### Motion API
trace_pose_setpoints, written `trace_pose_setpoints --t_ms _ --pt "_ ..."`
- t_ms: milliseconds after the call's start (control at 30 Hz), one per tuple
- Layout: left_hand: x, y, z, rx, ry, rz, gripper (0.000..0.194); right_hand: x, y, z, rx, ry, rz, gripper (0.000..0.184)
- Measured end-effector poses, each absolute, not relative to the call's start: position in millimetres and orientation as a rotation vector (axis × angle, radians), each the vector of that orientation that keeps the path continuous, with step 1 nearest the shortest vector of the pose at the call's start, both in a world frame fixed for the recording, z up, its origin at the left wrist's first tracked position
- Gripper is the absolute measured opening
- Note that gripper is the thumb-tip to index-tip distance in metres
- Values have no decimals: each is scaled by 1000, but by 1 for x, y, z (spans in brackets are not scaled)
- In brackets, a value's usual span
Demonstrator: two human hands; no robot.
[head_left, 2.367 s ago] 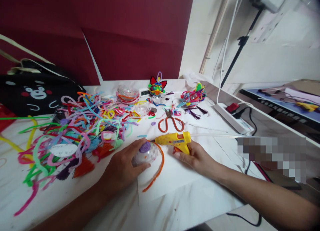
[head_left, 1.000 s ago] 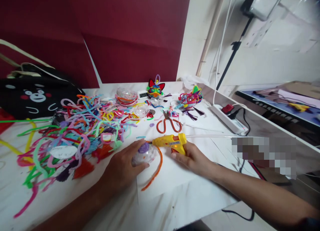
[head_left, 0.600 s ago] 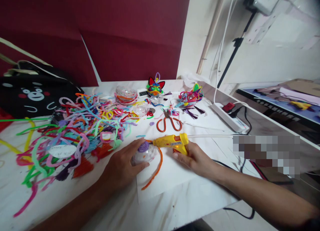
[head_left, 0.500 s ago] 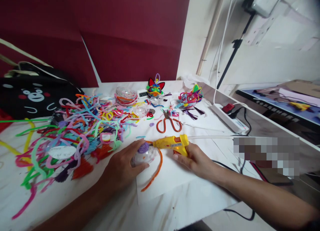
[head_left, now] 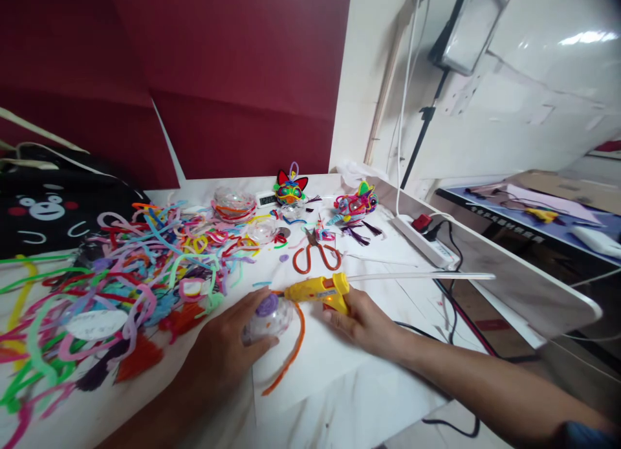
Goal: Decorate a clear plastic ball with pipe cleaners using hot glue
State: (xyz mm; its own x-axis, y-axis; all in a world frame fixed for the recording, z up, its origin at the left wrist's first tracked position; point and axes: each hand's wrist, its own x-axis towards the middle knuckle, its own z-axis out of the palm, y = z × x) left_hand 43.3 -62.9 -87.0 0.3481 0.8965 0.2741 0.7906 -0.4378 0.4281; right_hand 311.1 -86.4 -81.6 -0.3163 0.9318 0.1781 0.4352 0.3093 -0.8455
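My left hand [head_left: 237, 336] is closed round a clear plastic ball [head_left: 276, 323] that rests on white paper. A purple pipe-cleaner coil [head_left: 266, 305] sits on top of the ball. From beside the coil an orange pipe cleaner [head_left: 299, 345] curves down onto the paper. In my right hand [head_left: 366, 319] is a yellow hot glue gun [head_left: 315, 290], its nozzle at the ball beside the purple coil. A clear glue stick [head_left: 427, 276] juts from the back of the gun. Whether the nozzle touches the ball, I cannot tell.
Orange-handled scissors [head_left: 316, 251] lie beyond the gun. A heap of coloured pipe cleaners [head_left: 160, 274] spreads at left, before a black bag [head_left: 53, 209]. Two decorated ornaments, one with red ears [head_left: 291, 189], one pink [head_left: 354, 206], stand behind. A power strip [head_left: 427, 239] lies at right.
The camera view has shifted, so everything sits lower and further left. My hands keep the same hold on the ball and the glue gun, with the nozzle still beside the purple coil.
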Motion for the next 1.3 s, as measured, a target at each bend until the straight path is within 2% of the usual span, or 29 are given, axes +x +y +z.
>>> trace_pose_setpoints --t_ms 933,1300 --pt "46 -66 -85 2384 1481 728 68 312 -85 -88 -1242 -1928 876 23" --pt "49 -68 -79 2394 1491 751 62 315 -91 -82 -1263 -1999 796 20"
